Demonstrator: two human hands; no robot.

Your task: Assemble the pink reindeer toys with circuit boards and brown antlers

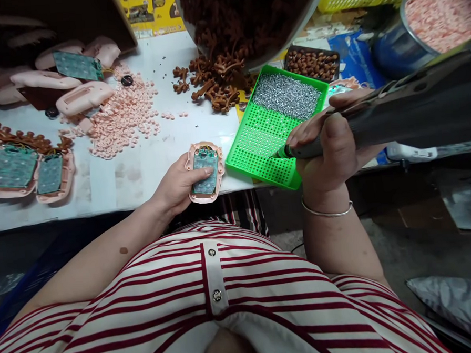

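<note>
at the near edge of the bench [141, 184], around its middle, left hand [176, 185] grips an open pink shell [205, 198], thumb pressed over the green circuit board [205, 187] inside, other fingers mostly hidden beneath. shell is tilted up toward the wearer, just left of the green tray [254, 167].

right hand [332, 150] is closed around a dark power driver [409, 101], over the tray's right edge. bit [274, 155] points left over the tray's near half; contact with the tray, cannot tell. silver screws [288, 95] heap in the tray's far half.

small dark tray [338, 66] of brown pieces [310, 62] sits just past the green tray's far edge. brown antler-shaped parts [217, 85] spill from a big tub [308, 20] at the bench's far edge. pile of tiny pink parts [118, 127] lies on the left half, next to more pink shells [85, 97] toward the far left corner. two filled shells [55, 195] sit at the near left corner. metal pot [390, 52] of pink bits [444, 15] stands at far right.
</note>
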